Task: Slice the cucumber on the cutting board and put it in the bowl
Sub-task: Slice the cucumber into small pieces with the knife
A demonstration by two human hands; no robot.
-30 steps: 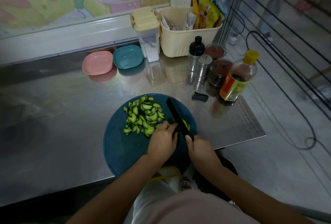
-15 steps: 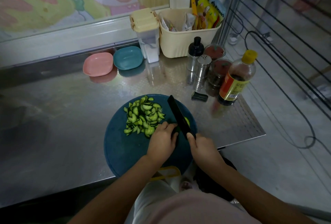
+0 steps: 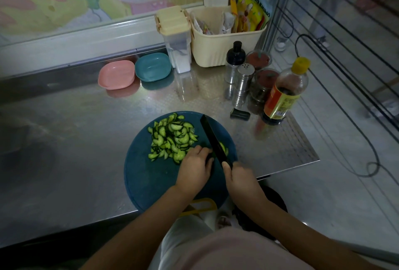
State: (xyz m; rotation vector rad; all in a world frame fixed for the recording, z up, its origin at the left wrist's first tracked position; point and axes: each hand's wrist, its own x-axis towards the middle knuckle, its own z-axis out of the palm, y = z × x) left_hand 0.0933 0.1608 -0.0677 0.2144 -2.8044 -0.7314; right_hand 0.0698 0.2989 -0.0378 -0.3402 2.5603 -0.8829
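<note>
On the board (image 3: pixel 151 183), green half-moon cucumber slices (image 3: pixel 170 140)

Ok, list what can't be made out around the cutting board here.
- Uncut cucumber, head view: the left hand and the knife cover most of it, so the length left is unclear.
- Knife handle, head view: wrapped by the right hand.
- Bottle label, head view: print too small and blurred.
- Cutting board near edge, head view: hidden by the forearms.
</note>
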